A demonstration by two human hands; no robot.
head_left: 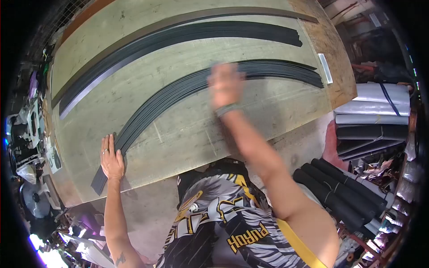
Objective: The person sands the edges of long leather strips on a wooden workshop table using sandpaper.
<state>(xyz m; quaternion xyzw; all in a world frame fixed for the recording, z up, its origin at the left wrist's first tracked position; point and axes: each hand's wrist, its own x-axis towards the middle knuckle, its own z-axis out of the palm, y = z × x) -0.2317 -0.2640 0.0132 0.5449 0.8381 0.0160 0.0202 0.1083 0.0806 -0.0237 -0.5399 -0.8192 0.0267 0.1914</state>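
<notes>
A bundle of long dark strips (170,93) lies across the worktable, spread side by side and curving in the fisheye view. Near its left end, my left hand (111,160) rests flat on the strips, fingers stretched out, a ring on one finger. Over the middle of the same bundle is my right hand (225,85), smeared by motion, with a band on the wrist. Its fingers are too blurred to read, and whether it touches the strips cannot be made out.
Farther back on the table (187,154) lie a second dark bundle (201,35) and a brown-grey strip (196,15). A small white strip (325,68) sits near the right edge. Black rolls (339,192) and silvery rolls (371,96) are stacked at the right.
</notes>
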